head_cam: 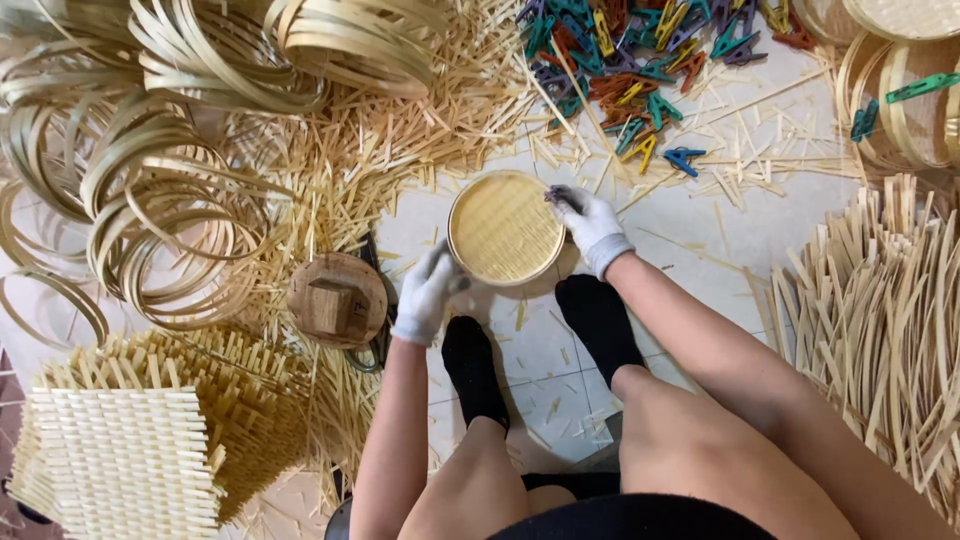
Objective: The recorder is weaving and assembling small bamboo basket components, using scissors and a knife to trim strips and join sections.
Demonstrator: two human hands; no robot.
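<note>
Head view: round woven bamboo tray with pale hoop rim (pixel 506 228), flat on white tiled floor (pixel 700 215) between both gloved hands, just ahead of black-socked feet (pixel 600 320). Left hand (pixel 428 295) closed on near-left rim; right hand (pixel 590 225) pinching far-right rim. Best done with even pressure on opposite sides, rim kept level. Circular, no long axis; woven slats running left-right, face up. Coloured clothespins (pixel 640 60) beyond.

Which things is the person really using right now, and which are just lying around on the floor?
In use:
- round woven bamboo tray
- left hand, gloved, on the tray's lower left rim
- right hand, gloved, grip on its right rim

Lying about:
- coloured clothespins
- bamboo hoops
- round wooden block
- stacked woven mats
- loose bamboo strips
</note>
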